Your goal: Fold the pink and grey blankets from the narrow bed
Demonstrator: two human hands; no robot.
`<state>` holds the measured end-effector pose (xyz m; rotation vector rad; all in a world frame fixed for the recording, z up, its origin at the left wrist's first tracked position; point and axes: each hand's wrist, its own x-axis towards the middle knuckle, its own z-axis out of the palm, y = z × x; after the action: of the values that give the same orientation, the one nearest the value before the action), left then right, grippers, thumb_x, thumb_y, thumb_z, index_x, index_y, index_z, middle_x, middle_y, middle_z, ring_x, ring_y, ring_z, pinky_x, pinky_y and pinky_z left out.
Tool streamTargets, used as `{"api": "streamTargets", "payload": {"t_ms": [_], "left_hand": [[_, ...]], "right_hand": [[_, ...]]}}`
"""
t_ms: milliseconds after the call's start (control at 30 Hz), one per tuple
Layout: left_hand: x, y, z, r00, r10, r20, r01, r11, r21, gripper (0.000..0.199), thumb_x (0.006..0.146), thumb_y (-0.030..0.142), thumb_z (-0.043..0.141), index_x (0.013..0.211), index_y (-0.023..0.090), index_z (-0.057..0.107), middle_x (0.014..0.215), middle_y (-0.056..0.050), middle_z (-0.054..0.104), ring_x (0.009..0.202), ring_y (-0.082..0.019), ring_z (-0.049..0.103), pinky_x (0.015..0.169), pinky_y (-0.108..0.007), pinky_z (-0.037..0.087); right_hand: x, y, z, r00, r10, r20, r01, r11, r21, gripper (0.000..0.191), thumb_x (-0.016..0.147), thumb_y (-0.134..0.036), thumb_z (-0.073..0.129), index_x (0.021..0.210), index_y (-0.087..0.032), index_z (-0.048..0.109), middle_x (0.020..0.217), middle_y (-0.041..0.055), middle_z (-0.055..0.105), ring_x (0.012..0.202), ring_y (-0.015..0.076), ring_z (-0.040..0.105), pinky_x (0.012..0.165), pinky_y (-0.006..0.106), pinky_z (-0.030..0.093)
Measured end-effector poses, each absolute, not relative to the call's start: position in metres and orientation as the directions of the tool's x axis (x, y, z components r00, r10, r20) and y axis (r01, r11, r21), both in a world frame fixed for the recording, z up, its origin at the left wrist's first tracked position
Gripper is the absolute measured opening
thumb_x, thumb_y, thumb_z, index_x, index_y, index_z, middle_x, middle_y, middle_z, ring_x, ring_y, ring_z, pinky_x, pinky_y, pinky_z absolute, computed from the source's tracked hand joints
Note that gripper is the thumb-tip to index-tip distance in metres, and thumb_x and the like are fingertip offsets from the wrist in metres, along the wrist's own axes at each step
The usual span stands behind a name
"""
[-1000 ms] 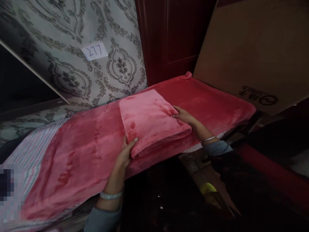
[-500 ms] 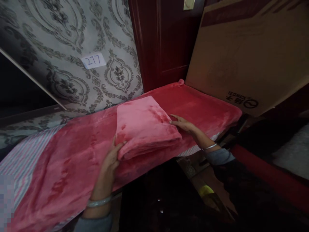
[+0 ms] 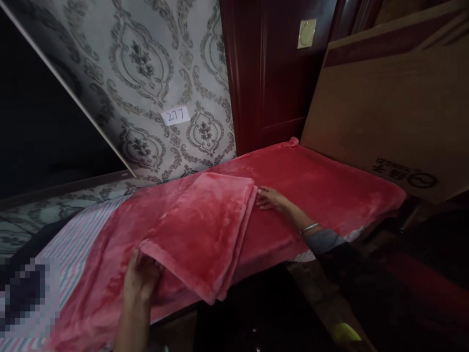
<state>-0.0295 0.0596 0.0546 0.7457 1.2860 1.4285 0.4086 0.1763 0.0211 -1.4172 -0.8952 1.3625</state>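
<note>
A folded pink-red plush cloth (image 3: pixel 200 230) lies turned at an angle on a larger pink-red plush cover (image 3: pixel 311 181), its near corner hanging at the front edge. My left hand (image 3: pixel 141 276) grips the folded cloth's left corner, thumb on top and fingers partly hidden beneath. At its right upper edge is my right hand (image 3: pixel 271 199), fingers bent and close to the stacked layers; they appear closed on the edge.
Striped fabric (image 3: pixel 88 244) shows at the left. A patterned wall with a "277" label (image 3: pixel 176 115) and a dark red door (image 3: pixel 274 73) stand behind. A large cardboard box (image 3: pixel 388 107) leans at the right.
The folded cloth has turned, its layered edge now facing right and its left corner lifted. My left hand has moved left and down with that corner. The camera view has shifted.
</note>
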Motion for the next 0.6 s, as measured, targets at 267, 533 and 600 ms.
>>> {"api": "streamTargets", "payload": {"t_ms": [267,533,600], "left_hand": [[0.034,0.036,0.022,-0.364,0.904,-0.223,-0.348,0.089,0.933,0.057,0.080,0.041,0.075,0.134,0.036,0.057,0.118,-0.003,0.075,0.127,-0.028,0.063,0.105,-0.043,0.056],[0.017,0.086,0.098,-0.338,0.941,0.017,-0.178,-0.082,0.981,0.066,0.067,0.019,0.077,0.130,0.029,0.059,0.108,-0.002,0.075,0.095,-0.025,0.074,0.092,-0.041,0.062],[0.011,0.102,0.124,-0.285,0.959,-0.004,-0.215,-0.060,0.975,0.068,0.066,0.019,0.079,0.131,0.029,0.060,0.106,-0.002,0.076,0.092,-0.026,0.074,0.089,-0.041,0.063]], "right_hand": [[0.368,0.233,0.034,0.177,0.980,-0.094,-0.023,-0.091,-0.996,0.058,0.078,-0.043,0.073,0.129,-0.019,0.064,0.106,0.0097,0.074,0.087,0.0237,0.069,0.085,0.040,0.058],[0.370,0.211,0.089,0.283,0.926,0.249,0.062,0.241,-0.968,0.040,0.073,-0.034,0.065,0.108,-0.016,0.069,0.112,0.0084,0.072,0.106,0.0248,0.064,0.103,0.039,0.049],[0.386,0.180,0.095,0.344,0.850,0.400,0.137,0.376,-0.917,0.041,0.076,-0.037,0.063,0.112,-0.017,0.068,0.119,0.0088,0.071,0.112,0.0253,0.062,0.106,0.039,0.046]]}}
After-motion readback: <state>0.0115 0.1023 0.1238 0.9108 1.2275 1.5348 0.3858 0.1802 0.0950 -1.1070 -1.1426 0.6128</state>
